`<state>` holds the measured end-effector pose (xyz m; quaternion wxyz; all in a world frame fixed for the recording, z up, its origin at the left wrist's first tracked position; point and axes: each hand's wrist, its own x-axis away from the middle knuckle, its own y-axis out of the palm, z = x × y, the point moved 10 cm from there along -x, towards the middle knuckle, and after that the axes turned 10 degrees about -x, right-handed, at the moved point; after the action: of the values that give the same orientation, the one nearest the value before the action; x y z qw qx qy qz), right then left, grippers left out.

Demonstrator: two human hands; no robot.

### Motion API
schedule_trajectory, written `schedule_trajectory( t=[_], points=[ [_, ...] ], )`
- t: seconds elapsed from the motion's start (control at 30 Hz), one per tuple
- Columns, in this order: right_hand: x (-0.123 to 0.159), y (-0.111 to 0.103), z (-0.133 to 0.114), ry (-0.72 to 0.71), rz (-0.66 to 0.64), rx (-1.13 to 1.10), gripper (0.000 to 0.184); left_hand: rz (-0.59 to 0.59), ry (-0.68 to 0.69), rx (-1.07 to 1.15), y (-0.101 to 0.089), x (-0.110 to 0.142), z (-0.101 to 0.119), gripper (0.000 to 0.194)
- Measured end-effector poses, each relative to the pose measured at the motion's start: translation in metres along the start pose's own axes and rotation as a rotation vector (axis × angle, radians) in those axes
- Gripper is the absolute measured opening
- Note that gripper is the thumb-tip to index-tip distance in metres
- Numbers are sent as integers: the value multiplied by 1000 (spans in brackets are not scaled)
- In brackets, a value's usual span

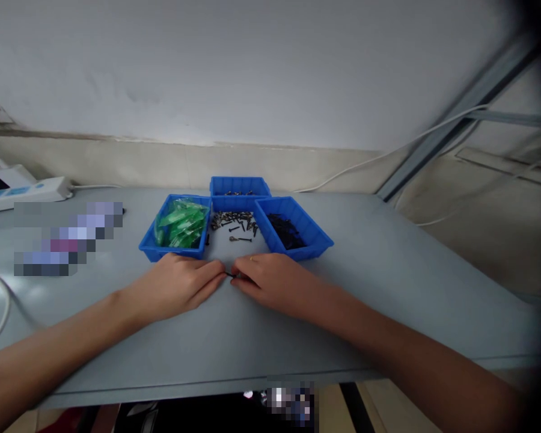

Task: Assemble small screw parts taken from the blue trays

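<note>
My left hand [175, 285] and my right hand [270, 279] meet just in front of the blue bins, fingertips pinched close together. Between them is a small dark screw [229, 274]; the fingers cover most of it, and both hands grip it. Beyond the fingers, loose dark screws [234, 228] lie scattered on the grey table [234, 337], with a pile of small metal parts behind. The left blue bin [146, 245] holds green plastic packets [184, 222]. In the right blue bin [313, 231] are dark screws or similar thin black pieces [286, 231].
A third blue bin [238, 201] with small shiny parts stands at the back. To the left are a white power strip [40, 191], a blurred-out object [79, 234] and a white cable [2, 313]. A metal frame post [433, 138] rises at the right, near the wall.
</note>
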<state>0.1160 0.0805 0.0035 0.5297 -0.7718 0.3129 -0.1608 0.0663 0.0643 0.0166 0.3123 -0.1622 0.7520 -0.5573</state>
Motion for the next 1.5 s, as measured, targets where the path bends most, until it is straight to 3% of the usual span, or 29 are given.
schedule_trajectory(
  t=[0.23, 0.53, 0.87, 1.07, 1.23, 1.5],
  points=[
    [0, 4, -5, -38, -12, -59, 16, 55, 121, 56, -5, 3, 12, 25],
    [0, 5, -8, -52, -26, -88, 14, 60, 142, 54, -4, 4, 14, 25],
    [3, -6, 4, 73, 14, -21, 12, -117, 49, -38, 14, 1, 6, 25],
    [4, -7, -1, 28, 18, -193, 17, -170, 33, 26, 20, 1, 4, 25],
    [3, -3, -4, -27, -4, -316, 15, -148, 48, 67, 20, 3, 4, 25],
    [1, -5, -2, 23, 7, -434, 9, -141, 28, 171, 23, 2, 4, 25]
  ],
)
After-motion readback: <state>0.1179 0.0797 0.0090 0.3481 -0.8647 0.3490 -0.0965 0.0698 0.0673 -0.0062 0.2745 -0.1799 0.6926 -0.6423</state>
